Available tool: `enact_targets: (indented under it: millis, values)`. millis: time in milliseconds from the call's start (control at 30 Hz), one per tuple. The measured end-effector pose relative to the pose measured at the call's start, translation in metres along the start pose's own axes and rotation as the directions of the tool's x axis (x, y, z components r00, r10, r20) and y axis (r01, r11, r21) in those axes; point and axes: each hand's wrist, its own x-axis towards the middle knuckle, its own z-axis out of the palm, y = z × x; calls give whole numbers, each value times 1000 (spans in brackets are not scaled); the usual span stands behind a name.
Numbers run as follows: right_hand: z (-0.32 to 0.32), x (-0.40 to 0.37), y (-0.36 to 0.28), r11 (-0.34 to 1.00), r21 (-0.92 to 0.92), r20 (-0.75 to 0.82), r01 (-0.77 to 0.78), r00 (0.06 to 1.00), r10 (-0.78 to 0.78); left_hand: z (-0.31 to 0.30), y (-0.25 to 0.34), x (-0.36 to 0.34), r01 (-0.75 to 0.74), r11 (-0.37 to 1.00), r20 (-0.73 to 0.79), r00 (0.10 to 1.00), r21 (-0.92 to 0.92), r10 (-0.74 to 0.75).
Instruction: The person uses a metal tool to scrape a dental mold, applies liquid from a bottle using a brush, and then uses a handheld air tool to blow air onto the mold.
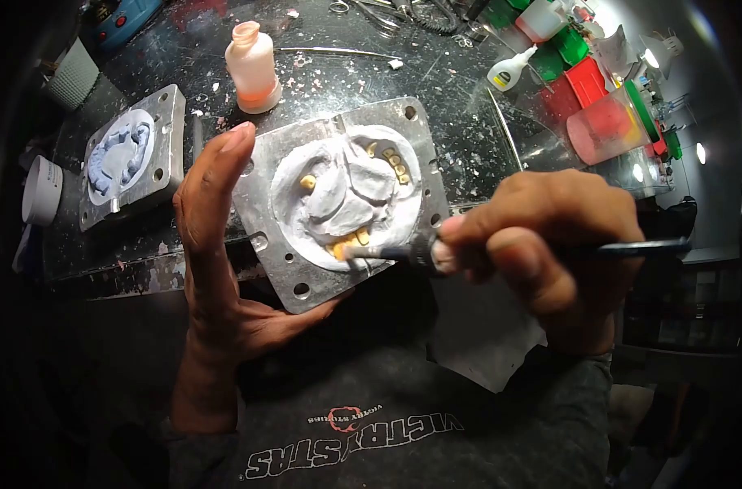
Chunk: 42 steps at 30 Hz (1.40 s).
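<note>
My left hand (212, 244) grips a square metal dental flask half (424, 134) by its left edge, thumb up along the side and fingers beneath. White plaster (342, 216) fills the flask around a moulded arch. Yellowish artificial teeth (399, 169) sit in it at the upper right, a single one (307, 182) at the left, and a few more (351, 243) along the bottom. Pinched in my right hand (550, 236) is a slim brush (387, 253), its tip at the bottom teeth. Part of the brush near my fingers is blurred.
On the dark, speckled bench (346, 77) stand a second flask half (169, 147) with bluish-white plaster, a bottle of pinkish liquid (253, 69) and a white tub (43, 191). A small dropper bottle (509, 72) and a green-lidded jar (607, 126) are at the right.
</note>
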Motion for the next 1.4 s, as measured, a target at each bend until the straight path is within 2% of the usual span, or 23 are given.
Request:
enact_targets:
  millis: [33, 100, 233, 267, 300, 367, 467, 500, 567, 600, 700, 733, 767, 800, 833, 900, 967, 1033, 1200, 1267, 1300, 1333, 1400]
  values:
    - [-5, -1, 2, 998, 59, 9, 18, 1000, -19, -3, 7, -5, -54, 998, 100, 994, 39, 50]
    - [-8, -7, 2, 999, 32, -212, 17, 977, -10, -8, 18, -12, -106, 992, 249, 965, 68, 86]
    - [-9, -5, 25, 984, -68, -230, 166, 957, -177, -12, 21, -6, -78, 993, 285, 957, 87, 50]
    - [-10, -7, 32, 970, -109, -104, 218, 968, -229, -9, 20, -6, -29, 999, 262, 965, -15, 32]
    - [-13, -11, 28, 985, -100, -104, 143, 983, -153, -5, 19, -6, -32, 999, 265, 964, -21, 36]
    - [-22, -17, 22, 996, 82, -115, -18, 993, 27, 0, 17, -7, 25, 984, 202, 979, -179, 12]
    - [-19, -15, 23, 999, 33, -161, 16, 987, -11, -3, 19, -8, 20, 989, 225, 974, -147, 14]
    - [-19, -15, 32, 991, -64, -88, 116, 989, -121, -3, 19, -8, 29, 986, 231, 973, -162, 10]
    - [-22, -14, 22, 982, -176, -42, 66, 996, -75, -6, 19, -7, -25, 997, 249, 968, -78, 43]
    - [-22, -14, 16, 982, -176, -41, 66, 996, -74, -7, 20, -7, -79, 997, 263, 962, 10, 73]
    - [-24, -15, 11, 974, -224, -118, 29, 991, -57, -1, 20, -10, -84, 996, 207, 975, 20, 78]
    - [-25, -15, 18, 983, -155, -148, 102, 981, -125, 0, 19, -10, -85, 996, 202, 976, 19, 80]
    - [-27, -14, 22, 980, -86, -182, 177, 965, -190, 1, 18, -8, -42, 994, 188, 980, -104, 61]
    - [-34, -13, 23, 960, -231, -76, 156, 981, -177, 2, 17, -6, -5, 974, 173, 984, -226, 45]
    - [-37, -13, 26, 958, -233, -71, 166, 980, -187, 0, 21, -2, -13, 975, 164, 985, -224, 51]
    - [-41, -15, 35, 992, -63, -220, 113, 968, -124, -5, 31, 5, 123, 934, 197, 979, -337, -57]
    - [-53, -10, 51, 976, 23, -315, 216, 928, -198, -6, 34, 9, 107, 933, 142, 988, -344, -61]
    - [-48, 3, 61, 950, 172, -369, 262, 911, -184, -5, 37, 12, 114, 883, 24, 993, -455, -116]
    - [-33, 47, 56, 938, 161, -242, 308, 933, -265, -16, 41, 23, 88, 904, -106, 984, -419, -145]
    - [-34, 52, 53, 918, 213, -178, 335, 937, -300, -30, 28, 27, 14, 872, -71, 996, -490, -56]
    - [-31, 51, 49, 922, 261, -180, 285, 953, -243, -33, 26, 29, -5, 836, -71, 997, -548, -41]
    - [-28, 49, 46, 922, 309, -176, 233, 967, -186, -37, 33, 31, 67, 827, -58, 991, -559, -119]
    - [-17, 41, 49, 950, 287, -176, 120, 982, -70, -38, 31, 41, 26, 836, -64, 995, -548, -72]
